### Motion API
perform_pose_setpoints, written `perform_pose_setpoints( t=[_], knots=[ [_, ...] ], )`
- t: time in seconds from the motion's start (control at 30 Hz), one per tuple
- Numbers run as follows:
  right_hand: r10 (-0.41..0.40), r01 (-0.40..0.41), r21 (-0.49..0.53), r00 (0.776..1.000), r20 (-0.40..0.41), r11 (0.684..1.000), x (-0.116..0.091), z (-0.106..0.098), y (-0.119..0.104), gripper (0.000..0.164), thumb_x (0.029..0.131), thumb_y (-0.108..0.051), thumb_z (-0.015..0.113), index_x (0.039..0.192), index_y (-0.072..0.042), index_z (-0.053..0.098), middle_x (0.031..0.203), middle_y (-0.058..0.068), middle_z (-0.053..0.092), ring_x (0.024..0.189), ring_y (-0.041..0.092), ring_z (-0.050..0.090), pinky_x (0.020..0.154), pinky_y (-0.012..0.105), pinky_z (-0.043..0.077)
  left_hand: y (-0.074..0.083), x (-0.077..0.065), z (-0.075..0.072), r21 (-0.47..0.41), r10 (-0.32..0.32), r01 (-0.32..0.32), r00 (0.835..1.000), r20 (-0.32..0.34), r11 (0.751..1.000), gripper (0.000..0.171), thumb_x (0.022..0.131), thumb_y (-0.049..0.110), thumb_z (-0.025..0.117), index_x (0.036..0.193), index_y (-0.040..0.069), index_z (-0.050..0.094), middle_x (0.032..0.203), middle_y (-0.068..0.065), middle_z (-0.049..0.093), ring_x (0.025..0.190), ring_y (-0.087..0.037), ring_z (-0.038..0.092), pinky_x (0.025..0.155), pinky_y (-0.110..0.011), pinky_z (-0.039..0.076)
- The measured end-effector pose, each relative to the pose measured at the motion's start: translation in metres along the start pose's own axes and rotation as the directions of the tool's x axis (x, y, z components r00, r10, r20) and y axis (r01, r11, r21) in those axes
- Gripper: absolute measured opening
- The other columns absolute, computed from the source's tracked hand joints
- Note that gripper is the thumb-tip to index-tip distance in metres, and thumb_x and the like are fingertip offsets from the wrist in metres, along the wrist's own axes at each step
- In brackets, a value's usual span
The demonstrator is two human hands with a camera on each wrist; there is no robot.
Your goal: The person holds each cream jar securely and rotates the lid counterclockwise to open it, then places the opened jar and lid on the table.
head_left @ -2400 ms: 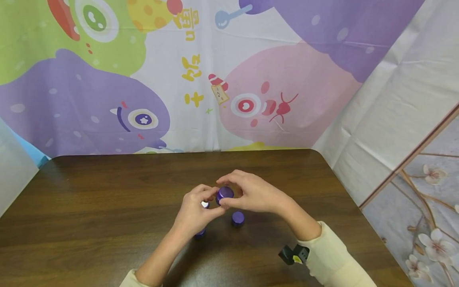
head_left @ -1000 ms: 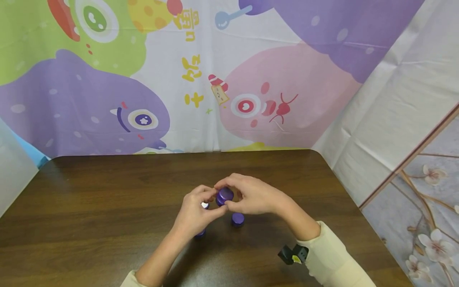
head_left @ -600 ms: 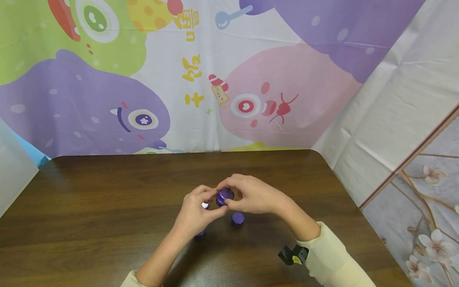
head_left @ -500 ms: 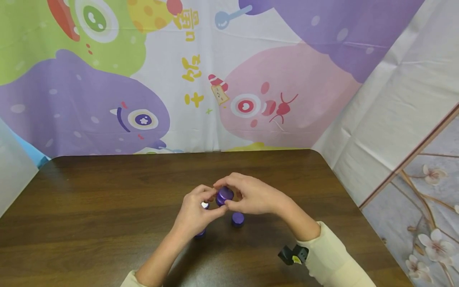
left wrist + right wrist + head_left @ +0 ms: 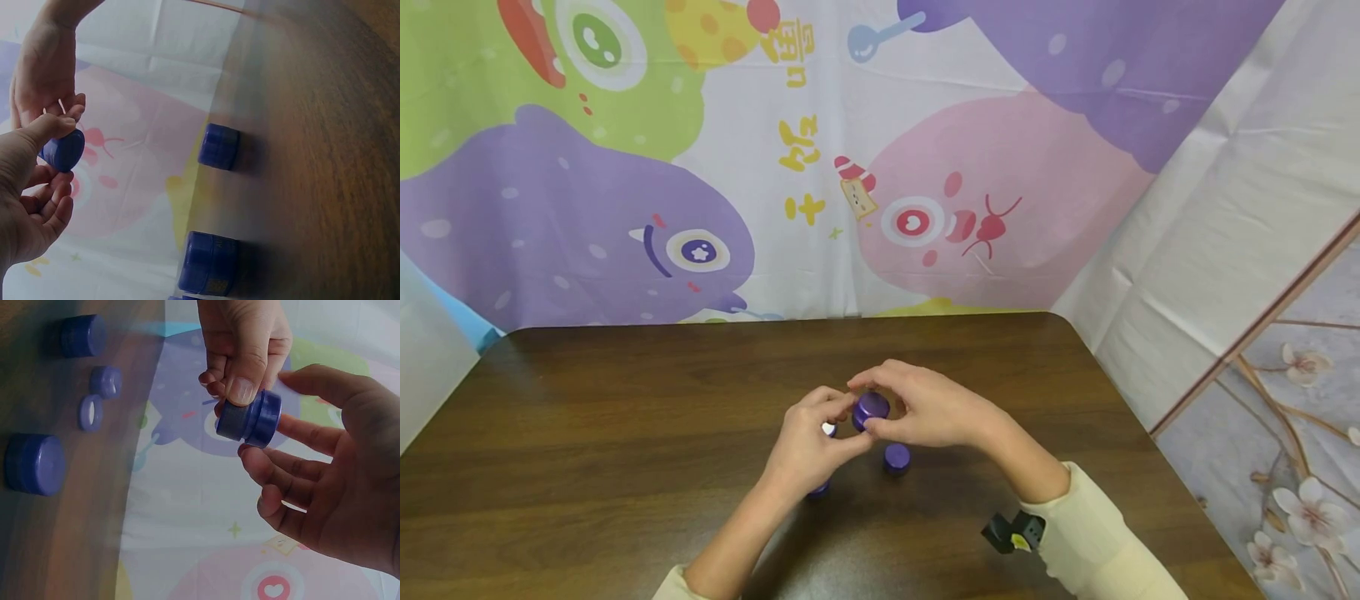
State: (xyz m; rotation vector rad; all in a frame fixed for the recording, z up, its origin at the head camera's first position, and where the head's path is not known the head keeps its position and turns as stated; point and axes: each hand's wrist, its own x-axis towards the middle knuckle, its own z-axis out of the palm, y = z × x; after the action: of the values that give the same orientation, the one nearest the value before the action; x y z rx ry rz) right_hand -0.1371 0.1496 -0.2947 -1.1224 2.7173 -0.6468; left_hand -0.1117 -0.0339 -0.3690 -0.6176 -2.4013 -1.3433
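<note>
A small purple screw-top jar (image 5: 871, 407) is held up between both hands, above the table. My left hand (image 5: 805, 437) pinches its body between thumb and fingers; in the right wrist view the left thumb (image 5: 242, 390) presses on the jar's side. My right hand (image 5: 936, 408) has thumb and fingers curved round the jar's lid (image 5: 265, 419), which sits on the body with a narrow groove between them. In the left wrist view, the jar (image 5: 65, 151) shows mostly as a dark blue round end.
Another purple jar (image 5: 897, 458) stands on the wooden table (image 5: 625, 433) below my right hand. A ring-shaped piece with a white inside (image 5: 91, 413), a smaller purple piece (image 5: 106, 382) and a further jar (image 5: 83, 335) lie beyond. A cartoon-printed cloth (image 5: 820, 275) hangs behind.
The right thumb and fingers have shifted slightly back and forth round the lid, and the jar has tilted a little. The left hand and the things on the table have stayed in place.
</note>
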Motion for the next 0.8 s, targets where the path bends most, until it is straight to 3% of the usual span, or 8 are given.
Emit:
perform_pose_setpoints(
  t=[0.23,0.4,0.5,0.67,0.8],
  knots=[
    [0.046,-0.047,-0.031,0.999,-0.026,0.998,0.0009,-0.001,-0.0003,0.033,0.085,-0.032,0.067,0.113,-0.014,0.063,0.094,-0.005,0.061,0.073,0.007,0.051,0.064,0.019,0.044,0.0012,0.0009,-0.0001,0.0,-0.033,0.033,0.999,0.02,0.999,0.033,0.07,0.02,0.081,0.099,0.008,0.073,0.09,0.001,0.064,0.079,-0.012,0.058,0.065,-0.02,0.05],
    [0.004,-0.003,-0.026,1.0,0.016,1.0,0.0011,-0.002,0.0004,0.034,0.082,-0.021,0.066,0.116,-0.016,0.062,0.087,-0.004,0.055,0.071,0.007,0.048,0.06,0.019,0.042,0.0001,0.0009,0.0003,0.01,-0.009,0.009,1.0,0.019,1.0,0.027,0.071,0.02,0.081,0.094,0.008,0.074,0.089,0.001,0.064,0.079,-0.011,0.057,0.066,-0.02,0.051],
    [-0.013,0.014,-0.022,1.0,0.021,1.0,0.0011,-0.0021,0.0003,0.038,0.083,-0.023,0.066,0.119,-0.015,0.059,0.09,-0.004,0.054,0.073,0.006,0.048,0.061,0.019,0.043,0.0001,0.0009,-0.0002,0.008,-0.007,0.007,1.0,0.016,1.0,0.025,0.07,0.018,0.081,0.093,0.008,0.074,0.089,0.001,0.064,0.079,-0.01,0.057,0.066,-0.021,0.05],
    [0.053,-0.053,-0.034,0.999,0.005,0.998,0.0027,-0.0008,-0.0005,0.038,0.087,-0.037,0.063,0.116,-0.014,0.061,0.096,-0.006,0.062,0.076,0.006,0.053,0.068,0.021,0.046,0.0019,0.0006,-0.0015,-0.007,-0.046,0.047,0.998,0.033,0.999,0.034,0.07,0.019,0.082,0.1,0.007,0.073,0.092,0.001,0.064,0.081,-0.013,0.06,0.067,-0.02,0.051],
    [0.07,-0.07,-0.035,0.997,0.012,0.997,0.0041,-0.0002,-0.0008,0.033,0.087,-0.035,0.063,0.113,-0.014,0.063,0.094,-0.008,0.066,0.074,0.004,0.055,0.068,0.021,0.047,0.0016,0.0001,-0.0015,-0.01,-0.053,0.054,0.998,0.042,0.999,0.035,0.07,0.019,0.082,0.101,0.006,0.072,0.093,0.001,0.063,0.082,-0.013,0.06,0.068,-0.02,0.052]
  ],
)
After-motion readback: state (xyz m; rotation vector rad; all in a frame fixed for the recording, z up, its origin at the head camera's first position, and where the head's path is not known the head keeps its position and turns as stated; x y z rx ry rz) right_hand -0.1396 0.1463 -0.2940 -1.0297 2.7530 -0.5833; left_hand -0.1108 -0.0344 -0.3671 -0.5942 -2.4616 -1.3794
